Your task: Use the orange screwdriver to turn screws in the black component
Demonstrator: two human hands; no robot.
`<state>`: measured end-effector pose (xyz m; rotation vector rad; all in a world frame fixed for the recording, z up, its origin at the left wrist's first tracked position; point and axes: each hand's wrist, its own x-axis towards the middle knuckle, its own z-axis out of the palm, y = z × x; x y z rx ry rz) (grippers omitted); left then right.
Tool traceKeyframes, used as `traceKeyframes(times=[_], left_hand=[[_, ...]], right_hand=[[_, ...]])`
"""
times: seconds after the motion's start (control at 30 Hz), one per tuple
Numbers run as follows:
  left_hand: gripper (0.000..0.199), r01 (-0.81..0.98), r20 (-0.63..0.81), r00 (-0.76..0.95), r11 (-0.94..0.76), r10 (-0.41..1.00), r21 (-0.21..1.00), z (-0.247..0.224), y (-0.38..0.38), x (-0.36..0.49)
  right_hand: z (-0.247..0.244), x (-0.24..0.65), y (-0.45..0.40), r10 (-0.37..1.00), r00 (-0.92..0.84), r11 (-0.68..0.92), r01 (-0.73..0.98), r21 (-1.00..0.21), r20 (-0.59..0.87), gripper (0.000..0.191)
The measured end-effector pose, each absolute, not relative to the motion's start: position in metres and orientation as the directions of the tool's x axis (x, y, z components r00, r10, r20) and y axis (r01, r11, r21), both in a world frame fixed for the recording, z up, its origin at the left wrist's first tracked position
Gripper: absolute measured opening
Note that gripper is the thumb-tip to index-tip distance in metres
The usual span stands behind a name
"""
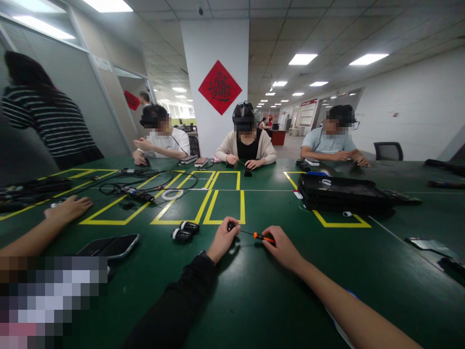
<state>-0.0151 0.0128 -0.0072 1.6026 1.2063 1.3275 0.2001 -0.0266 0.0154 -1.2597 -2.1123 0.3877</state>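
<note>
My left hand (222, 241) is closed around a small black part (231, 225), held just above the table; its exact kind is hidden by my fingers. In my right hand (284, 246) is a screwdriver (258, 236) with an orange and black handle. Its thin metal shaft points left and its tip meets or nearly meets the black part; contact is too small to make out. To the left of my left hand lie two black parts with white ends (182, 234), side by side on the green table (250, 295).
A dark phone (111, 245) lies to the left, near another person's hand (74, 208). Cables (136, 191) and a white coil (172, 195) sit beyond it. A black tray (337, 191) stands at right. Several people sit across the table, with yellow tape (242, 206) on its surface.
</note>
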Motion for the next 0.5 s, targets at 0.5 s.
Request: traceKeyframes(times=[0.5], left_hand=[[0.015,0.210,0.297,0.053,-0.302,0.953,0.930,-0.0046,0.0113,-0.0151]], right_hand=[[0.0127,0.2002,-0.0242,0.862,-0.319,0.499,0.670,-0.549,0.394,0.015]])
